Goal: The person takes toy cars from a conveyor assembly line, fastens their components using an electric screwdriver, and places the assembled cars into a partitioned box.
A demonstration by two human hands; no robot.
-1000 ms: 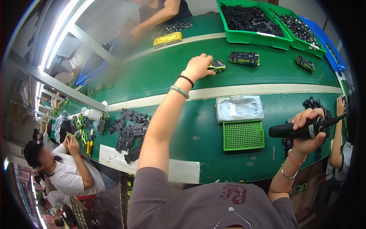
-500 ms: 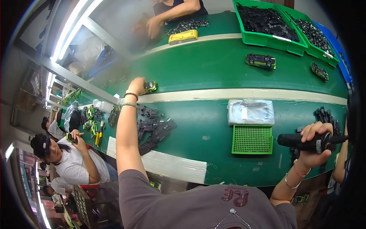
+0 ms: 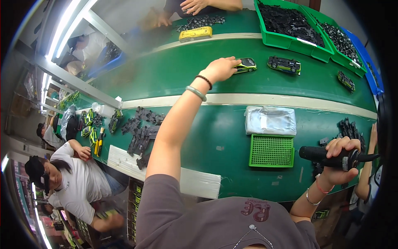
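Observation:
My left hand reaches across to the far strip of the green bench. Its fingers grip the rear end of a black and lime-green toy car, which stands on its wheels. Just right of it, another toy car lies with its black underside up. A third toy car is farther right. At the right, my right hand is wrapped round a black electric screwdriver with a cable, held above the near bench. Its tip points left.
A pale rail divides the bench. Nearby are a green mesh basket, a silvery wrapped packet and black chassis parts. Green bins of black parts stand at the far right. Co-workers sit at the left and across.
My left hand has carried the toy car rightward along the far strip, up beside the upturned car. My right hand with the screwdriver has barely moved. The co-worker at left has lowered one arm.

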